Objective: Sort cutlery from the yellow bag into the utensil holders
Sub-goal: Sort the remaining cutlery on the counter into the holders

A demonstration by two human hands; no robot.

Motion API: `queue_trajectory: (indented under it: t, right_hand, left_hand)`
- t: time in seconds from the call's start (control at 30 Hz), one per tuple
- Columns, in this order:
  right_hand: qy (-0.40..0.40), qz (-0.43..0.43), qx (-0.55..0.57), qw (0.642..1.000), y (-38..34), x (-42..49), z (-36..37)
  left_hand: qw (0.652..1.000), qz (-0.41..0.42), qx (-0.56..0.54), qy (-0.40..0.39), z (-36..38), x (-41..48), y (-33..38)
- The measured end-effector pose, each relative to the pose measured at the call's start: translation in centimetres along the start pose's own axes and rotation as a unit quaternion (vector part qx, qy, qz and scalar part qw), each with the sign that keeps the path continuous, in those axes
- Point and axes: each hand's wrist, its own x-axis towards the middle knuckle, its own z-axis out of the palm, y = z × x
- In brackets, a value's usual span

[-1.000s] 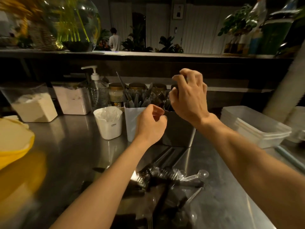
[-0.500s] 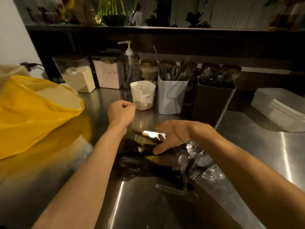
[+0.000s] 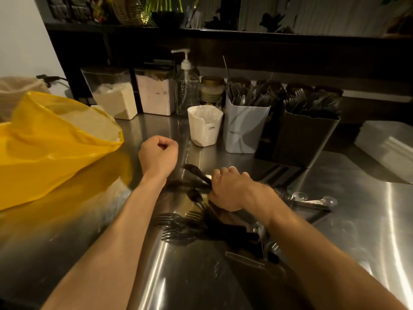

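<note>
- Fingers (image 3: pixel 220 175) of the right hand (image 3: pixel 230 191) are curled tight round a bundle of black cutlery (image 3: pixel 196 173). Its rounded ends stick out to the left of the fist, low over the steel counter (image 3: pixel 357 220).
- Fingers (image 3: pixel 166 144) of the left hand (image 3: pixel 158 154) are curled into a fist with nothing showing in it. It hovers just left of the right hand and a little farther off, between the yellow bag (image 3: pixel 55 148) and the white cup (image 3: pixel 204 126).
- The yellow bag lies slumped on the left of the counter, its mouth turned toward the middle. Whether any cutlery is left inside cannot be told.
- A loose pile lies on the counter under and around the right forearm: black forks (image 3: pixel 176 229) on the near left, clear spoons (image 3: pixel 317 200) to the right, and more dark pieces between them.
- Three holders stand in a row at the far side. The white cup holds something pale, the marbled holder (image 3: pixel 245 128) is crowded with grey pieces, and the dark holder (image 3: pixel 306 139) on the right is packed with dark cutlery.
- Judged from this, the sorting is well under way but not done. The holders are already well stocked, the bag seems largely emptied onto the counter, and the pile remains to be sorted, starting with the gripped bundle.
</note>
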Motion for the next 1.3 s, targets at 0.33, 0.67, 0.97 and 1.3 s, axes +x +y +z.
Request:
queue_trajectory:
  t: [0.33, 0.67, 0.97, 1.3]
  right_hand:
    - [0.131, 0.029, 0.189, 0.973, 1.1, 0.1, -1.6]
    - [0.119, -0.137, 0.435, 0.882, 0.0, 0.4, -2.0]
    - [0.131, -0.075, 0.663, 0.734, 2.1, 0.5, -2.1]
    - [0.365, 0.016, 0.441, 0.82, 5.1, -0.9, -5.5]
  left_hand:
    - [0.977, 0.134, -0.103, 0.132, -0.1, -2.4, -0.1]
    - [0.903, 0.0, -0.261, -0.34, 0.8, -5.0, 1.8]
    - [0.882, -0.087, -0.346, -0.31, 0.6, -5.0, 2.7]
    - [0.94, 0.019, -0.29, -0.176, 1.6, -3.9, 1.4]
